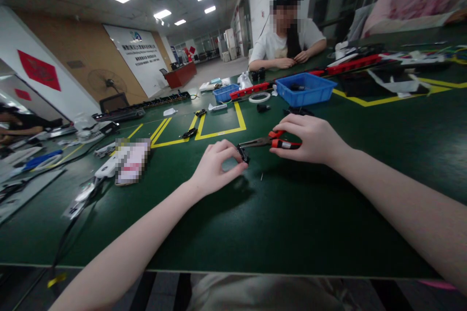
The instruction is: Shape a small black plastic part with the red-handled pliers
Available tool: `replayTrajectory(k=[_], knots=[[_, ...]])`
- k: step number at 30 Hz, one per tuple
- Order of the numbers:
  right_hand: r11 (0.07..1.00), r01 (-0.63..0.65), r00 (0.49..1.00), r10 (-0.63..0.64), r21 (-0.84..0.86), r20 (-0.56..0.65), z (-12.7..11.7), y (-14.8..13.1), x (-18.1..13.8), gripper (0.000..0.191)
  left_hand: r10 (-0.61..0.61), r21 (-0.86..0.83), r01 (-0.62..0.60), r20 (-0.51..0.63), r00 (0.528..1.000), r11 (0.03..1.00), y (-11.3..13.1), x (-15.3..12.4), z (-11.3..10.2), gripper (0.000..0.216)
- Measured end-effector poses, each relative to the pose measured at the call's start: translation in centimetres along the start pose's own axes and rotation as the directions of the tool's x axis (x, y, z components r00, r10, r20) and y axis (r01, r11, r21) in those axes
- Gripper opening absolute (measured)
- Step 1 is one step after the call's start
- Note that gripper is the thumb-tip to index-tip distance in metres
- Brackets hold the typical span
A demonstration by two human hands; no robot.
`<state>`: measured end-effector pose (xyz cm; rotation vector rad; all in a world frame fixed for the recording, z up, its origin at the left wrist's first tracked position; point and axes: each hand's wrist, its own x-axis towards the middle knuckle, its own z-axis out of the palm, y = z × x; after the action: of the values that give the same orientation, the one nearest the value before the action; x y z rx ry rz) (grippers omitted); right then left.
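Note:
My left hand point(220, 166) pinches a small black part point(243, 154) between thumb and fingers, a little above the green table point(204, 233). In my right hand point(310, 139) is a pair of needle-nose pliers point(259, 142) with red and black handles. The tips of the pliers point left and meet the upper end of the black part; whether they grip it I cannot tell. A thin silver pin point(261, 176) lies on the table below the pliers. What exactly the black part is cannot be made out.
Beyond my hands stand a blue bin point(305, 90) and a smaller blue bin point(225, 92), with a red strip point(250, 91) between them. A white power strip point(109, 164) and a pixelated pinkish object point(133, 161) lie at left. Across the table sits a person point(284, 41).

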<state>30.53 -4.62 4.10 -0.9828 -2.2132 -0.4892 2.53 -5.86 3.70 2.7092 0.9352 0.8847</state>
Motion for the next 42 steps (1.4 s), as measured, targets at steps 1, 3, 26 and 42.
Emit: replayTrajectory(k=[1, 3, 26, 42], knots=[[1.000, -0.029, 0.999, 0.029, 0.001, -0.028, 0.0, 0.1, -0.1, 0.040, 0.023, 0.005, -0.024, 0.074, 0.997, 1.000, 1.2, 0.1, 0.4, 0.016], [0.996, -0.091, 0.992, 0.092, 0.016, -0.089, 0.2, 0.2, -0.3, 0.041, 0.070, -0.001, -0.071, 0.198, 0.978, 0.997, 3.4, 0.3, 1.6, 0.027], [0.998, -0.046, 0.998, 0.048, 0.051, -0.037, 1.0, -1.0, 0.1, 0.037, -0.152, 0.306, 0.030, 0.382, 0.912, 0.952, 4.1, 0.2, 1.6, 0.012], [0.995, -0.089, 0.992, 0.093, 0.054, -0.087, 0.9, -0.6, 0.0, 0.035, -0.307, 0.319, 0.256, 0.118, 0.944, 0.912, -2.7, 3.2, 2.2, 0.015]])
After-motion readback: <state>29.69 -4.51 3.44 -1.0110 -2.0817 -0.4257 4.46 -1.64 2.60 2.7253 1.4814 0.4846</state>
